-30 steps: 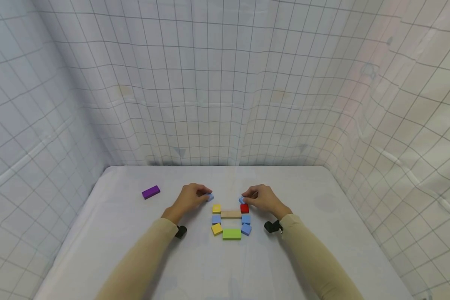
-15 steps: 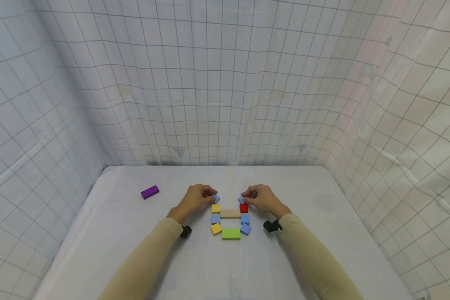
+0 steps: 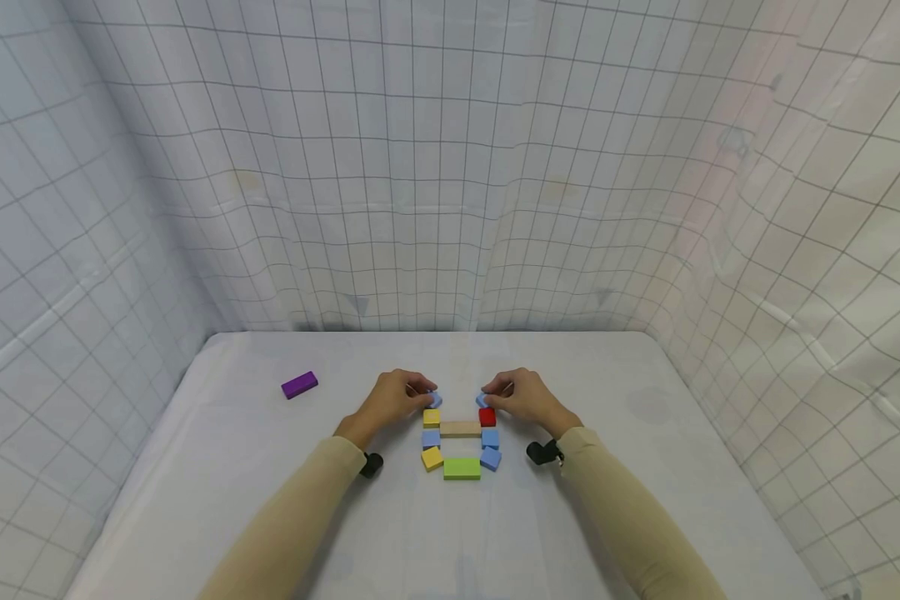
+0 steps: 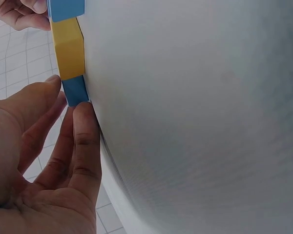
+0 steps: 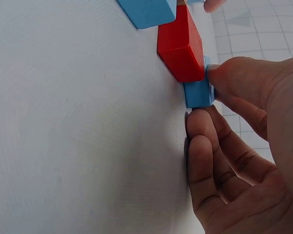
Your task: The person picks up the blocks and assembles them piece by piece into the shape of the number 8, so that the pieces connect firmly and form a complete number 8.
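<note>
My left hand [image 3: 393, 398] pinches a small blue block [image 4: 75, 90] between thumb and fingers, just behind the upper yellow block [image 3: 431, 418]. Opposite it, my right hand [image 3: 527, 400] holds another blue block [image 5: 198, 92] in its fingertips, right behind the red block [image 3: 487, 417]. A bare wooden plank [image 3: 461, 429] lies crosswise between the two columns. In front of it sit a left blue block [image 3: 431, 438] and a right blue block [image 3: 490, 438]. Nearer still, a tilted yellow block [image 3: 432, 458] and a tilted blue block [image 3: 491, 458] flank a lime green block [image 3: 462, 469].
A purple block [image 3: 300, 385] lies apart on the left of the white table [image 3: 615, 517]. Gridded white sheets [image 3: 450, 167] hang behind and at both sides. Each wrist carries a small black camera, including the right one [image 3: 543, 452].
My left hand has moved right with its blue block, bringing it behind the upper yellow block. The right hand has stayed with its blue block behind the red one.
</note>
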### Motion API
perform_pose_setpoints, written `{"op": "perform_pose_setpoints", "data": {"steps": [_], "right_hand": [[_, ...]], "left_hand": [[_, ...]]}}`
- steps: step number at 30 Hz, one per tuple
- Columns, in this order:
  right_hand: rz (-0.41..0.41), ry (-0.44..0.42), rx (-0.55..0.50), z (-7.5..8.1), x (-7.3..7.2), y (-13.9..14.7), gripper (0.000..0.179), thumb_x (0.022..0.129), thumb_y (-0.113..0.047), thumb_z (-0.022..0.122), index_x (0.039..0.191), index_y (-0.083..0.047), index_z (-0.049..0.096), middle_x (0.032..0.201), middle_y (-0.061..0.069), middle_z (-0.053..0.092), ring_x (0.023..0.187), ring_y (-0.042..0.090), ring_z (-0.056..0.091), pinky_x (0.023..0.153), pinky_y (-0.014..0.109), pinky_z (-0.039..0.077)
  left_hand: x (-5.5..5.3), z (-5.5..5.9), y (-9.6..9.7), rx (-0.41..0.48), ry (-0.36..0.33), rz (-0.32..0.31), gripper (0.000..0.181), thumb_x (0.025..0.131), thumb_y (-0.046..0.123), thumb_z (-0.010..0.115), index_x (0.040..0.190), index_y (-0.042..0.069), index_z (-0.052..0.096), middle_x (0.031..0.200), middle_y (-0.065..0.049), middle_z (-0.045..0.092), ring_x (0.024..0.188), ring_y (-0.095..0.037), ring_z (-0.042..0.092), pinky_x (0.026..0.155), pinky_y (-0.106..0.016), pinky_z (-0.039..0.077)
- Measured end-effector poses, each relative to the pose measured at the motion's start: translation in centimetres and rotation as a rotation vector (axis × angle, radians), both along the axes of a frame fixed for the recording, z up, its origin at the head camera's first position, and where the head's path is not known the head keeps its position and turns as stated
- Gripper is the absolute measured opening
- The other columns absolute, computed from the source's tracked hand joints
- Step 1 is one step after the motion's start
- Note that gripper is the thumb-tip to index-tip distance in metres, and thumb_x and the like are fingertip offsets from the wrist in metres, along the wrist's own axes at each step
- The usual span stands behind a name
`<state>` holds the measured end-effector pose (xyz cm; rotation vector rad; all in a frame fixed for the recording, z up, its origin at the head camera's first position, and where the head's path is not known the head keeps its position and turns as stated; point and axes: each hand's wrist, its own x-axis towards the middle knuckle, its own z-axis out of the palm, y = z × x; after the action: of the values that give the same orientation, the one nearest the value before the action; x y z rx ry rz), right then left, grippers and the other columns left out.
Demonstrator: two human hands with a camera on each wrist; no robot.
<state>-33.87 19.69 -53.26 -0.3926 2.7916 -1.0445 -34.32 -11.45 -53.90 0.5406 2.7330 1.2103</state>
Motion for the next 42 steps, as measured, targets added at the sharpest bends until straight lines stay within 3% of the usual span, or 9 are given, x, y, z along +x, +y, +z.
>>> {"op": "perform_pose_setpoints", "data": {"steps": [11, 12, 22, 23, 29, 30, 42], "right_hand": [[0.002, 0.009, -0.003, 0.2, 0.2, 0.0, 0.016, 0.106, -0.021, 0.088, 0.121, -0.016, 0.09, 0.117, 0.001, 0.087, 0.103, 0.018, 0.074, 0.096, 0.038, 0.068], [0.0, 0.005, -0.005, 0.3, 0.2, 0.0, 0.016, 0.106, -0.021, 0.088, 0.121, -0.016, 0.09, 0.117, 0.002, 0.087, 0.103, 0.018, 0.074, 0.097, 0.039, 0.068], [-0.004, -0.006, 0.001, 0.3, 0.2, -0.1, 0.017, 0.106, -0.021, 0.088, 0.122, -0.015, 0.09, 0.117, 0.001, 0.087, 0.103, 0.018, 0.074, 0.097, 0.038, 0.068], [-0.003, -0.004, 0.001, 0.2, 0.2, -0.1, 0.017, 0.106, -0.021, 0.088, 0.122, -0.015, 0.09, 0.117, 0.001, 0.087, 0.103, 0.018, 0.074, 0.096, 0.038, 0.068], [0.01, 0.004, -0.003, 0.3, 0.1, -0.1, 0.017, 0.106, -0.021, 0.088, 0.122, -0.014, 0.09, 0.116, 0.002, 0.087, 0.101, 0.017, 0.073, 0.092, 0.034, 0.067], [0.01, 0.003, -0.004, 0.3, 0.1, 0.0, 0.017, 0.106, -0.021, 0.088, 0.121, -0.014, 0.09, 0.116, 0.002, 0.087, 0.101, 0.017, 0.073, 0.092, 0.034, 0.067], [-0.002, -0.001, 0.005, 0.2, 0.2, 0.0, 0.016, 0.106, -0.022, 0.088, 0.121, -0.016, 0.09, 0.116, 0.001, 0.087, 0.101, 0.017, 0.073, 0.094, 0.036, 0.067]], "left_hand": [[0.4, 0.3, 0.2, -0.01, -0.021, 0.022, 0.02, 0.108, 0.021, 0.086, 0.125, 0.013, 0.089, 0.114, -0.005, 0.084, 0.103, -0.02, 0.073, 0.09, -0.033, 0.064], [0.9, 1.1, 0.6, -0.025, -0.045, 0.043, 0.019, 0.108, 0.016, 0.085, 0.125, 0.011, 0.089, 0.114, -0.007, 0.084, 0.103, -0.021, 0.074, 0.091, -0.035, 0.064], [1.0, 1.1, 0.8, -0.039, -0.038, 0.048, 0.019, 0.107, 0.018, 0.086, 0.125, 0.01, 0.088, 0.109, -0.006, 0.082, 0.099, -0.019, 0.072, 0.089, -0.033, 0.064], [0.3, 0.1, 0.4, -0.023, -0.016, 0.026, 0.021, 0.107, 0.023, 0.087, 0.125, 0.012, 0.089, 0.109, -0.004, 0.082, 0.099, -0.017, 0.072, 0.089, -0.031, 0.063], [0.1, 0.0, 0.3, -0.011, -0.025, 0.02, 0.021, 0.107, 0.023, 0.087, 0.125, 0.012, 0.088, 0.109, -0.004, 0.082, 0.099, -0.018, 0.071, 0.084, -0.027, 0.06], [0.8, 0.9, 0.6, -0.026, -0.051, 0.042, 0.02, 0.107, 0.019, 0.086, 0.125, 0.011, 0.088, 0.109, -0.005, 0.082, 0.099, -0.019, 0.071, 0.084, -0.028, 0.061], [0.9, 0.5, 0.4, -0.019, -0.008, 0.026, 0.021, 0.107, 0.02, 0.086, 0.125, 0.008, 0.087, 0.108, -0.006, 0.083, 0.097, -0.019, 0.072, 0.083, -0.028, 0.061]]}}
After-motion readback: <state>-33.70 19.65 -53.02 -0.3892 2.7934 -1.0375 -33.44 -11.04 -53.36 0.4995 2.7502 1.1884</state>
